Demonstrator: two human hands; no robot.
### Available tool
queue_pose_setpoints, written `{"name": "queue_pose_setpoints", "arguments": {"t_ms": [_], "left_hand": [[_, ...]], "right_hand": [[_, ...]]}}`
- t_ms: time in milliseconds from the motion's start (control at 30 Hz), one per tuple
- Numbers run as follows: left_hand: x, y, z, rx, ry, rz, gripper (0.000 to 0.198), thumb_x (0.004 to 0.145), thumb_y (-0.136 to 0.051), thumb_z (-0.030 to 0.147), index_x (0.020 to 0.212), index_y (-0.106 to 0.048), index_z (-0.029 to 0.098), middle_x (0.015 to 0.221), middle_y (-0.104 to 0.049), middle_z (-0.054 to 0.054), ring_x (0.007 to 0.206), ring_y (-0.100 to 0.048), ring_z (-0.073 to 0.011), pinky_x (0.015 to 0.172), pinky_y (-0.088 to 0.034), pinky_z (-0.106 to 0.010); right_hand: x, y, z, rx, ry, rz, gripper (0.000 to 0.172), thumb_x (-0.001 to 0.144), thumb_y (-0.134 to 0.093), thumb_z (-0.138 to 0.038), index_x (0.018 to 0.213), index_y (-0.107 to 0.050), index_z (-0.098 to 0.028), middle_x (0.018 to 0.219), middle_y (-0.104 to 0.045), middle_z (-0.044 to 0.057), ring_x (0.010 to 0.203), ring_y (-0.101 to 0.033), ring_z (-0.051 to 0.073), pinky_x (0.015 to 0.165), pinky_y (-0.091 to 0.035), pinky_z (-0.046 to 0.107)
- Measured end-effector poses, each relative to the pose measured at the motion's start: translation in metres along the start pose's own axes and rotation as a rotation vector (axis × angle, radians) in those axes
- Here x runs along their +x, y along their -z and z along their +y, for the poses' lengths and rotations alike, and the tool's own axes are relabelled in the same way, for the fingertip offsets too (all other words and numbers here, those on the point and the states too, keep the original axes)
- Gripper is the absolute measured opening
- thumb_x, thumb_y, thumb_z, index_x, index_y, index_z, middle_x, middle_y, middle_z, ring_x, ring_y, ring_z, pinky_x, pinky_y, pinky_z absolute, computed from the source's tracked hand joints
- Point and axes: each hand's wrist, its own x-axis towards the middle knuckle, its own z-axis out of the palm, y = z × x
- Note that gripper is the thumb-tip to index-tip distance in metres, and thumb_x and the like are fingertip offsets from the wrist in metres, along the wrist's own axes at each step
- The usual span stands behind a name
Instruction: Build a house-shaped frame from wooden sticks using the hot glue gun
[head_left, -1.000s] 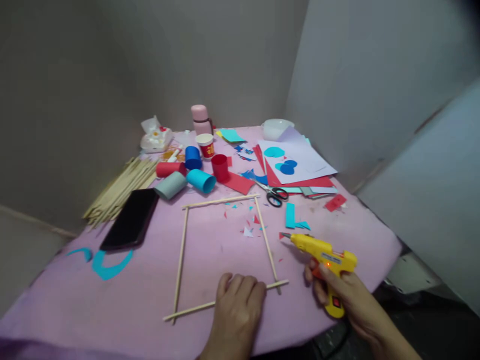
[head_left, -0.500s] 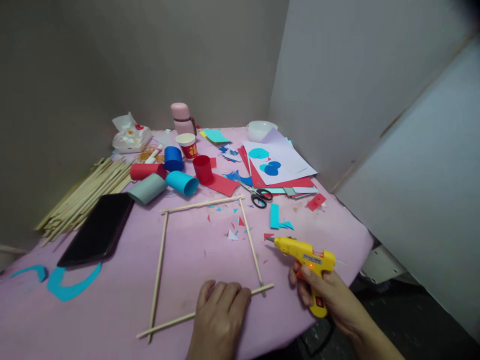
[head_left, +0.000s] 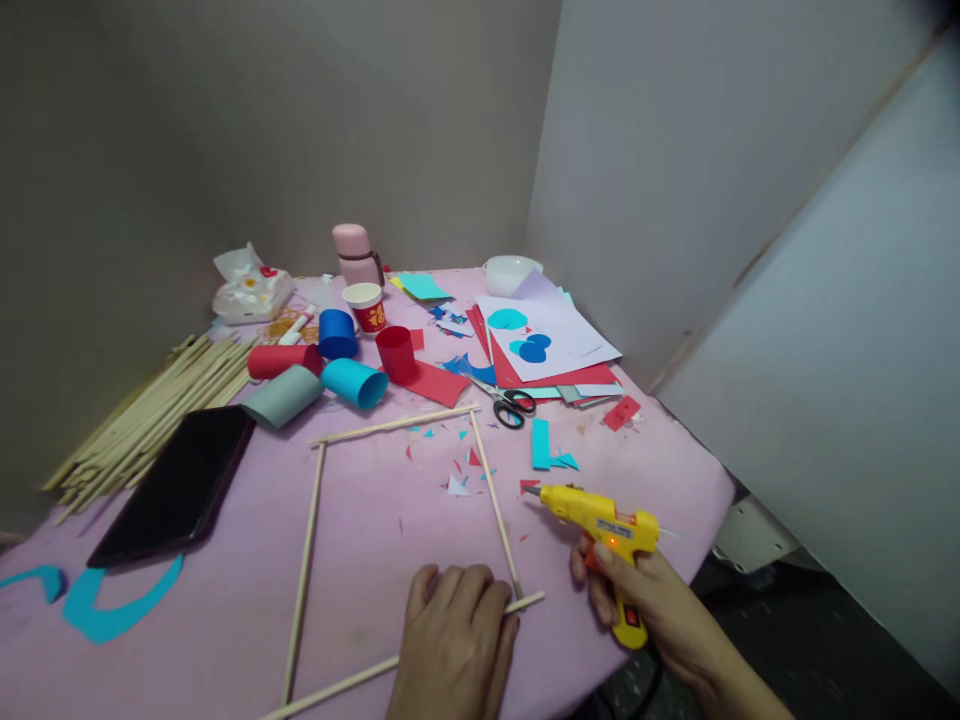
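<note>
Four thin wooden sticks lie in a four-sided frame with overlapping ends; the near stick (head_left: 337, 686) crosses at the front. My left hand (head_left: 456, 635) lies over this near stick with its fingers curled down on it, close to the front right corner. That corner meets the right-side stick (head_left: 495, 505). In my right hand (head_left: 664, 605) is a yellow hot glue gun (head_left: 592, 512), its handle gripped and its orange light lit. The nozzle points left, just outside the frame, above a red paper scrap.
Scissors (head_left: 512, 410) lie behind the frame, near stacked paper (head_left: 570, 365). Paper tubes (head_left: 354, 384), a paper cup (head_left: 365, 308) and a pink flask (head_left: 356, 260) stand farther back. A dark tablet (head_left: 176, 485) and bundled sticks (head_left: 157, 415) lie left. Walls enclose the table.
My left hand has shifted right along the near stick, closer to the corner. The whole view has tilted slightly. My right hand keeps the glue gun in nearly the same place.
</note>
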Motion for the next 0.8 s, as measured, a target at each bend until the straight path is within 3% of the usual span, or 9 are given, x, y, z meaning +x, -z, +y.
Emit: {"name": "queue_pose_setpoints", "arguments": {"t_ms": [333,567,800], "left_hand": [[0.006,0.002,0.006,-0.013,0.019,-0.065,0.016,0.089,-0.046,0.018,0.094,-0.059,0.026,0.087,-0.063,0.000,0.079,-0.057,-0.0194,0.085,-0.029,-0.043],[0.009,0.000,0.010,-0.006,0.034,-0.038,0.015,0.089,-0.046,0.017,0.088,-0.059,0.024,0.081,-0.062,-0.001,0.075,-0.055,-0.0206,0.083,-0.030,-0.045],[0.006,0.000,0.016,0.005,0.070,-0.026,0.005,0.086,-0.054,0.021,0.084,-0.059,0.022,0.082,-0.061,-0.001,0.076,-0.054,-0.0184,0.082,-0.032,-0.043]], "right_hand": [[-0.002,-0.001,-0.001,0.052,0.007,0.004,0.033,0.080,-0.062,-0.050,0.082,-0.058,-0.017,0.070,-0.061,-0.001,0.042,-0.046,0.005,0.044,-0.033,0.019],[-0.002,0.002,0.000,0.018,0.005,0.007,0.034,0.080,-0.061,-0.051,0.082,-0.059,-0.017,0.069,-0.061,-0.001,0.043,-0.046,0.005,0.045,-0.033,0.020],[-0.009,-0.002,0.002,0.014,-0.044,0.109,0.039,0.073,-0.067,-0.055,0.079,-0.063,-0.017,0.063,-0.062,0.000,0.043,-0.045,0.006,0.044,-0.035,0.020]]}}
